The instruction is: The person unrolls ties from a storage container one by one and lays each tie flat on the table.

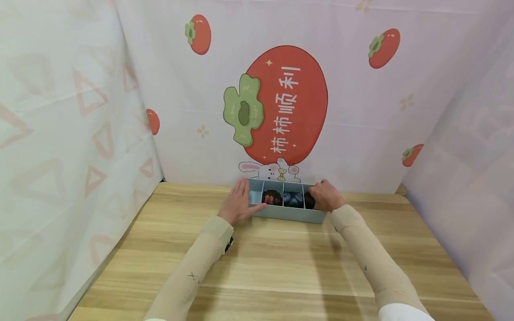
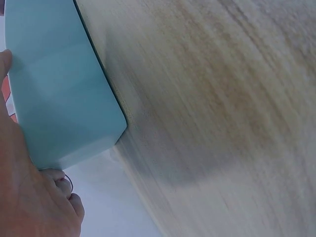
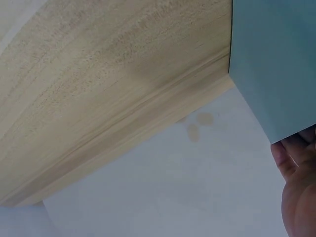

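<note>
A long pale blue divided storage box (image 1: 290,213) stands at the back of the table against the printed cloth. My left hand (image 1: 237,204) holds its left end, thumb along the front rim and fingers at the end wall. At the right end, my right hand (image 1: 327,196) grips the box with bent fingers; its thumb is hidden. Inside sit a dark rolled cloth item with orange flowers (image 1: 272,197), a dark blue patterned roll (image 1: 293,199) and a dark item (image 1: 309,201) partly covered by the right hand. The leftmost compartment shows its bare floor.
The wooden table (image 1: 277,267) stretches between the box and the person. Behind the box hangs a backdrop cloth (image 1: 353,133) with persimmon prints, and pale cloths (image 1: 80,178) close off both sides.
</note>
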{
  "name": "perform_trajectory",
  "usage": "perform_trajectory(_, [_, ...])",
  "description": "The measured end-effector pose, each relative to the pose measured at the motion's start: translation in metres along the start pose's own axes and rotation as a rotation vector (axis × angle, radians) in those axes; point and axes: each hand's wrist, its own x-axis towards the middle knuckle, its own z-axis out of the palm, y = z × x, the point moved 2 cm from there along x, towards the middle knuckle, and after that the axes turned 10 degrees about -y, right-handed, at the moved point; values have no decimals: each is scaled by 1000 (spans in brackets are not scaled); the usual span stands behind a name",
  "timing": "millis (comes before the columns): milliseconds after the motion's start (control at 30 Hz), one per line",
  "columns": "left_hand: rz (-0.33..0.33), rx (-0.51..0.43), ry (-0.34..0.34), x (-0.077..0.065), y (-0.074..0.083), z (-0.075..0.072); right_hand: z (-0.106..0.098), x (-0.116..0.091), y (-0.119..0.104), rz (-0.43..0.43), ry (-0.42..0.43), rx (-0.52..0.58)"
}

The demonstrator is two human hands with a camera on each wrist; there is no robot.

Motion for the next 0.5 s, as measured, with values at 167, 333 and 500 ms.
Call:
perform_trajectory(167, [1,11,-10,-2,3,-4,1,0,3,-1,-3,41])
perform_trajectory(333, [-8,8,4,-4,6,-4,0,-1,5,-22,9,52])
perform_trajectory(500, [-11,15,1,-3,5,-3,-5,-1,5,-32,-7,66])
